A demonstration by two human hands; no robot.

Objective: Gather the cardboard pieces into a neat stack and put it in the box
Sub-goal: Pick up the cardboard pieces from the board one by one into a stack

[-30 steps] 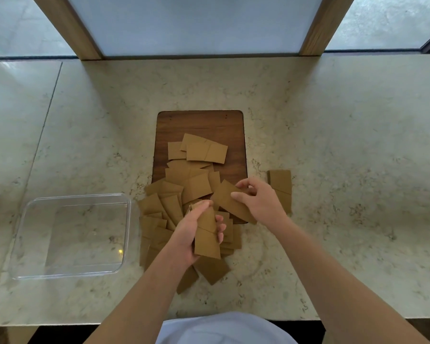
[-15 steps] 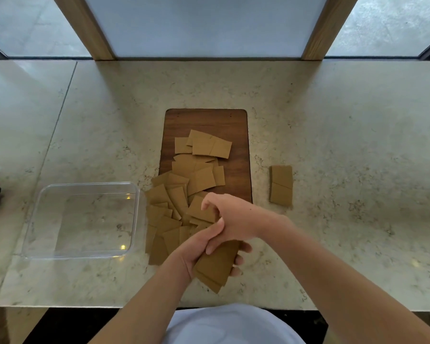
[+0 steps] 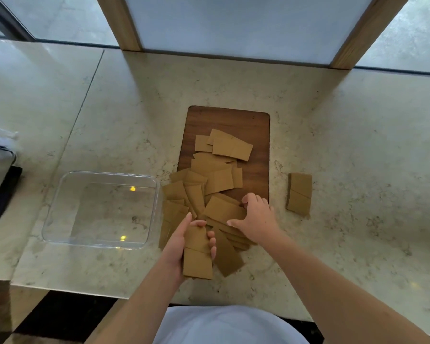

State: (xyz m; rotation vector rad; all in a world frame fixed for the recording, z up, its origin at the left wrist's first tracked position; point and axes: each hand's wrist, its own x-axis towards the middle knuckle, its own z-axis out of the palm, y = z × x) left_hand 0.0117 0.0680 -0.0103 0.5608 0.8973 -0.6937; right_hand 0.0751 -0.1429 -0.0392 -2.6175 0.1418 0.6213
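Several brown cardboard pieces (image 3: 217,175) lie scattered over a dark wooden board (image 3: 256,135) and the counter in front of it. My left hand (image 3: 184,242) holds a small stack of cardboard pieces (image 3: 197,254) upright near the counter's front edge. My right hand (image 3: 255,219) rests on the pile and grips one loose cardboard piece (image 3: 222,209) at its right edge. Two more pieces (image 3: 299,193) lie apart on the counter to the right. The clear plastic box (image 3: 157,189) stands empty to the left of the pile.
The marble counter (image 3: 358,145) runs wide to the right and back. A dark object with a glossy edge (image 3: 0,184) sits at the far left. Wooden window posts (image 3: 119,23) rise behind the counter.
My right hand has left the stack in my left hand and moved up to the pile, where it takes hold of another piece. The camera view shifted, so everything sits further right.
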